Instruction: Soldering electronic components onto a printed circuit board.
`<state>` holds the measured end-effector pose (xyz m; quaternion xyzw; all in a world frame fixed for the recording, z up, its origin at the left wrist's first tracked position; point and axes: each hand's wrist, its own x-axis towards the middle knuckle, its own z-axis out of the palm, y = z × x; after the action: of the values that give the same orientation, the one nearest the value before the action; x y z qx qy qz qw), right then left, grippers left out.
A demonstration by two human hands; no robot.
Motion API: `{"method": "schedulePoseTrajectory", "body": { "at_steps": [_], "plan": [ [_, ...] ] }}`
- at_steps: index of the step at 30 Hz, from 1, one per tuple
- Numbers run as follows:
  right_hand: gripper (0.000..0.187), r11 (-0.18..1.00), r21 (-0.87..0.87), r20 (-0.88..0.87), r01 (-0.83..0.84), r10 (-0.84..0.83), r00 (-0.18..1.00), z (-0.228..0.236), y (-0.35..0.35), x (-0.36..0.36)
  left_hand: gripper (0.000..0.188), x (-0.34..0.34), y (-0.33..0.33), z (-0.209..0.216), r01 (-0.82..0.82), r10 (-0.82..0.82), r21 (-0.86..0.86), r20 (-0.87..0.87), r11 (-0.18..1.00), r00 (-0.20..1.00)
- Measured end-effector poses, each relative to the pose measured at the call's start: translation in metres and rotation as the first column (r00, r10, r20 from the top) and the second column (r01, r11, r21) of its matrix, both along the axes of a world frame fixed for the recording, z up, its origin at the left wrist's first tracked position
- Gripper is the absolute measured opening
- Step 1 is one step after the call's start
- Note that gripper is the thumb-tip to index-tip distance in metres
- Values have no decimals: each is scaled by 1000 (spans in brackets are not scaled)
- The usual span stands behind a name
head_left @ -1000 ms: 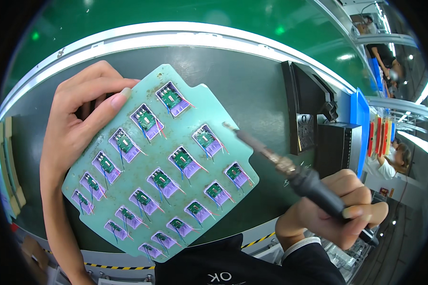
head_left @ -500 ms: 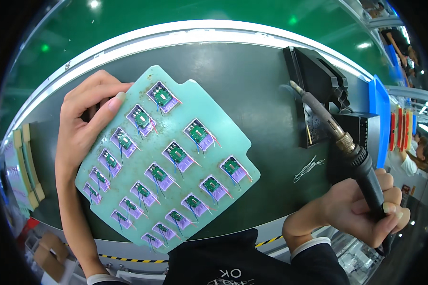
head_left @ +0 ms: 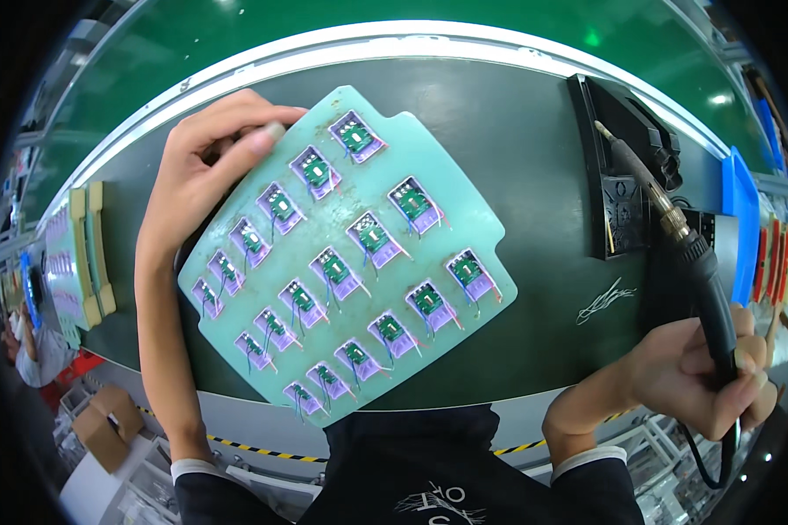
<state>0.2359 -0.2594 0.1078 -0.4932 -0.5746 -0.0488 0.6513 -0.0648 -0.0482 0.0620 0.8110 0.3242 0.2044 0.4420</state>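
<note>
My left hand [head_left: 228, 144] grips the upper left edge of a pale green fixture board [head_left: 460, 206], thumb on its face and the other fingers behind. Tilted over the workbench, the board carries rows of small purple housings [head_left: 341, 278], each with a green circuit board and thin red, blue and dark wires. Closed around the handle of a soldering iron [head_left: 674, 219], my right hand [head_left: 705, 372] is at the right. The iron's tip points up and away, close to a black stand and apart from the board.
A black soldering stand [head_left: 600, 175] is at the right rear, beside a blue tray [head_left: 744, 232]. Thin pale wire scraps [head_left: 606, 302] lie on the dark green bench mat [head_left: 534, 359]. More fixture boards [head_left: 83, 254] stand at the left. An open cardboard box [head_left: 109, 429] sits below.
The view has shifted, so the bench and stand appear farther right and somewhat higher. Both hands keep their holds on the fixture board and soldering iron.
</note>
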Motion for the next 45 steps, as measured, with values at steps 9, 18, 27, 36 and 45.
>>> {"method": "schedulePoseTrajectory", "body": {
  "at_steps": [9, 18, 27, 36, 45],
  "plan": [
    [17, 987, 85, 59, 136, -142, 988, -1, 8, -8, 34, -82, -78, 35, -532, 493, -75, -285, 843, 822],
    [17, 986, 132, 69, -105, 96, 993, -1, 8, -39, 49, -92, -189, 34, -587, 651, -506, -65, 631, 756],
    [18, 983, 179, 21, -41, 38, 999, -11, 6, -58, 51, -95, -215, 25, -471, 682, -708, 21, 527, 731],
    [15, 979, 189, -2, 72, -73, 997, -5, 1, -59, 49, -93, -214, 21, -427, 703, -727, 107, 538, 703],
    [14, 976, 152, -66, 155, -146, 987, -11, 0, -63, 55, -94, -208, 22, -404, 678, -760, 64, 509, 732]
  ]
}}
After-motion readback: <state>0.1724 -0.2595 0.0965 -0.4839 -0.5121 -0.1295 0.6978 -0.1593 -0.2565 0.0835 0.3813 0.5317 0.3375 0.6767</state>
